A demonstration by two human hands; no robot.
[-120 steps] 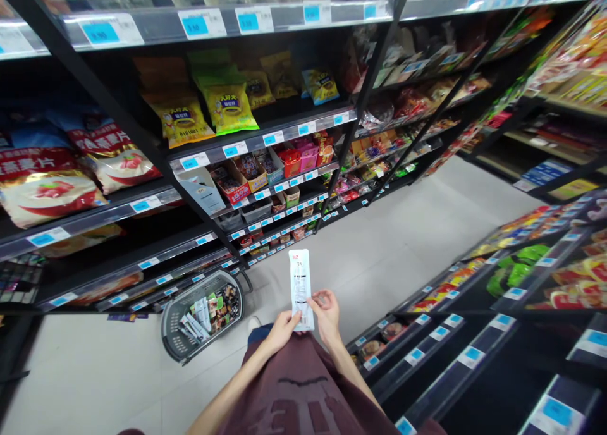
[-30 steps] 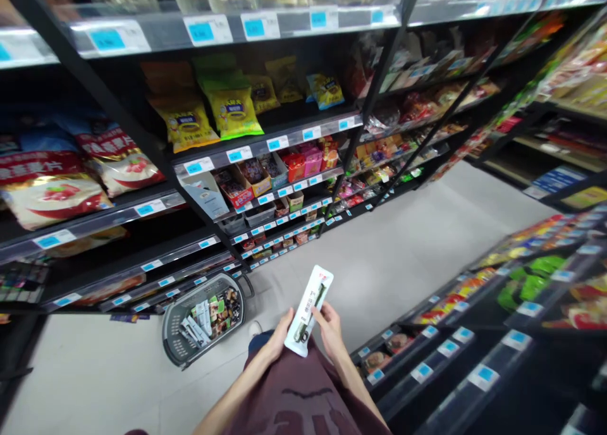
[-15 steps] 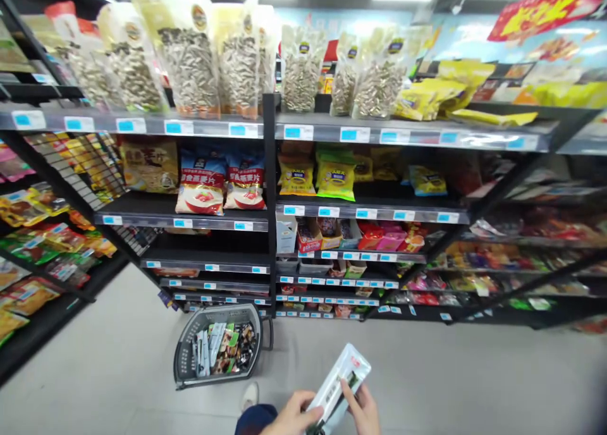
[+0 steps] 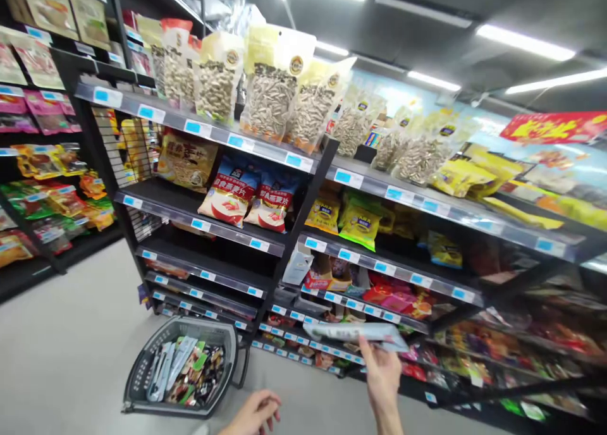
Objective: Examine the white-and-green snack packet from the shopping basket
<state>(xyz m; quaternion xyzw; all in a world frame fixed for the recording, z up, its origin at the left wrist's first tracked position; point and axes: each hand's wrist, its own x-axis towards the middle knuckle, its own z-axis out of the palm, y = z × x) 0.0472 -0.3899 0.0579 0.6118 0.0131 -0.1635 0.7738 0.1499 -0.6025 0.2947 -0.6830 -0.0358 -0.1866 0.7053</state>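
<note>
A long pale-blue snack packet (image 4: 346, 331) is gripped near its right end by my right hand (image 4: 382, 368), raised before the lower shelves. The thumb presses on the packet's near side, and the fingers behind it are partly hidden. My left hand (image 4: 256, 413) is low in the view, empty, with its fingers loosely bent and a little apart. To the left of that hand, a grey shopping basket (image 4: 137, 359) sits on the floor. Similar pale-blue packets (image 4: 167, 367) and several small dark and green snack packs (image 4: 202, 372) lie inside it.
A black shelf unit (image 4: 208, 223) stands ahead, with bags of sunflower seeds (image 4: 270, 93) on top and oatmeal bags (image 4: 230, 191) below. Another snack rack (image 4: 52, 188) is at the left. Grey floor (image 4: 61, 346) lies around the basket, whose handle (image 4: 244, 365) sticks out rightward.
The packet has gone from both hands to my right hand alone and is lifted and turned nearly level. My left hand has let go and moved left. The view has tilted and shifted.
</note>
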